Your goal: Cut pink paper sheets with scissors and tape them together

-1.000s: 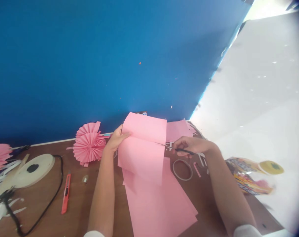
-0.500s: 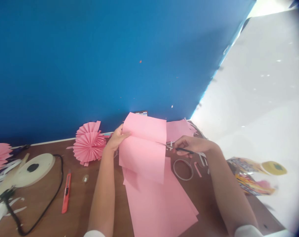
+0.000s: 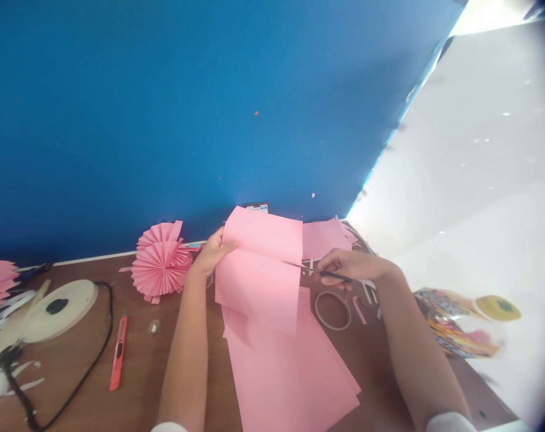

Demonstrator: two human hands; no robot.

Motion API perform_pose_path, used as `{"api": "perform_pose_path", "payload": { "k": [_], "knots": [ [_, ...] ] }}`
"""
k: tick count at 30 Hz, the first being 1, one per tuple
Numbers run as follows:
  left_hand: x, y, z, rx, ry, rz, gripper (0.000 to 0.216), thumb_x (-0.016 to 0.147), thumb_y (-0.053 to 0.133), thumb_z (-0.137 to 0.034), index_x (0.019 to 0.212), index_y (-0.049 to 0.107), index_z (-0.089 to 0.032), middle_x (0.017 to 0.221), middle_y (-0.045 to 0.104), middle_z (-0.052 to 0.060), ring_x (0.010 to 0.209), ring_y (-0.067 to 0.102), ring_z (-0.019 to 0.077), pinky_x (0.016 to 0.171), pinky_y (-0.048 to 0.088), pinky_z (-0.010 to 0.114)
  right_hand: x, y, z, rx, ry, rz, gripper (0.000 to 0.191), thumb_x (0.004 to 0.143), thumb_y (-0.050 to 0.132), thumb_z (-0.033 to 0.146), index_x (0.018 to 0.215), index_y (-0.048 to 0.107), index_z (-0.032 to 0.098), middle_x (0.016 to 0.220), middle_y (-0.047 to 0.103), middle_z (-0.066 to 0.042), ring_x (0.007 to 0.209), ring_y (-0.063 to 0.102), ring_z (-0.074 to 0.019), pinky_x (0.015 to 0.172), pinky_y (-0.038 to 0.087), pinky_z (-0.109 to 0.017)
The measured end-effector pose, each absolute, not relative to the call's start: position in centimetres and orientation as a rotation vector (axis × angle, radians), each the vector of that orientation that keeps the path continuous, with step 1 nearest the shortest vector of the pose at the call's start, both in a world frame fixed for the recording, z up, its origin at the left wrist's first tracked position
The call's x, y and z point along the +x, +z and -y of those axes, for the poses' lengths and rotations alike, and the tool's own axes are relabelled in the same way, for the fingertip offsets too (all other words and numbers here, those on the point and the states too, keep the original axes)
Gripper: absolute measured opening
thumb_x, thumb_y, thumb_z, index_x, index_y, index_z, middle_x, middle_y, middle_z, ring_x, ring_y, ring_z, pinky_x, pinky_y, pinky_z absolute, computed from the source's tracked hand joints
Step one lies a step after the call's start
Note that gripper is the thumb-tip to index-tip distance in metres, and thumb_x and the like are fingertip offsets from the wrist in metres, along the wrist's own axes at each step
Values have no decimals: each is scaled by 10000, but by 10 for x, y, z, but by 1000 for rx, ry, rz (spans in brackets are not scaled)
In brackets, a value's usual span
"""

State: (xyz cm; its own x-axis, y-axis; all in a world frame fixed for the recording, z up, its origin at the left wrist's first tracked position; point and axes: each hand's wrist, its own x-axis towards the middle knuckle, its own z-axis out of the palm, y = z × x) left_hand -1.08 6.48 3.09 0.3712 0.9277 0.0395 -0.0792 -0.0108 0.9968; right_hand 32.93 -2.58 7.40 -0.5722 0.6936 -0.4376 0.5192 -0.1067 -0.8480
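– left hand (image 3: 211, 255), what's it got?
– it pinches the left edge of the pink sheet (image 3: 257, 288), my thumb on top, above more pink paper (image 3: 294, 384) on the desk (image 3: 141, 390).
– and the right hand (image 3: 342, 265)?
– wrapped round the black handles of my scissors (image 3: 330, 274); the blades reach in from the sheet's right edge, along the line across its middle.
– anything nearby?
– a pale ring (image 3: 317, 307) just right of the paper, and on my left a red cutter (image 3: 118, 354) and pleated pink rosettes (image 3: 162, 270).
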Motion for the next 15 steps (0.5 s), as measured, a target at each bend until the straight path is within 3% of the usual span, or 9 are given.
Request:
{"api": "perform_pose_path", "payload": {
  "k": [15],
  "knots": [
    [-8, 31, -64, 1332, 974, -866, 760, 677, 738, -394, 1334, 427, -176, 1240, 592, 146, 979, 633, 251, 790, 523, 341, 328, 78, 27, -1410, 1740, 1989, 362, 761, 611, 471, 875, 669, 132, 559, 507, 20, 469, 478, -74, 429, 361, -189]
  ]
}}
